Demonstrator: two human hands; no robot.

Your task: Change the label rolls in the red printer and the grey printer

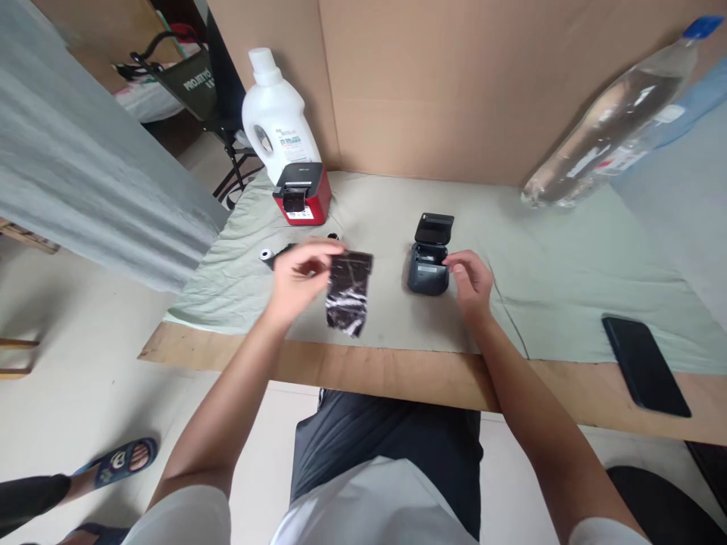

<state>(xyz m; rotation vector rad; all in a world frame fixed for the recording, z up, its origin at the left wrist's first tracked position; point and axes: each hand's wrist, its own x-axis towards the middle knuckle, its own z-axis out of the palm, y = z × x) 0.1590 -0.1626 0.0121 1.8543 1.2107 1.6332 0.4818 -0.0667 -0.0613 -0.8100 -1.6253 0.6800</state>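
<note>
My left hand point(304, 272) pinches the upper corner of a dark, glossy, creased strip point(347, 295) with a torn lower edge. The strip hangs above the table. A small black portable printer point(430, 278) stands to its right, lid point(435, 228) raised and inner compartment exposed. With curled fingers, my right hand point(471, 280) grips the printer's right edge beside the opening. Partly behind my left hand lie a white paper roll point(266, 256) and some dark material that I cannot make out.
A red and black printer point(307, 197) stands at the back left, before a white detergent jug point(281, 113). A large plastic bottle point(619, 121) leans at the back right. A black phone point(646, 365) lies near the front edge. Another person's slippered foot point(128, 460) shows lower left.
</note>
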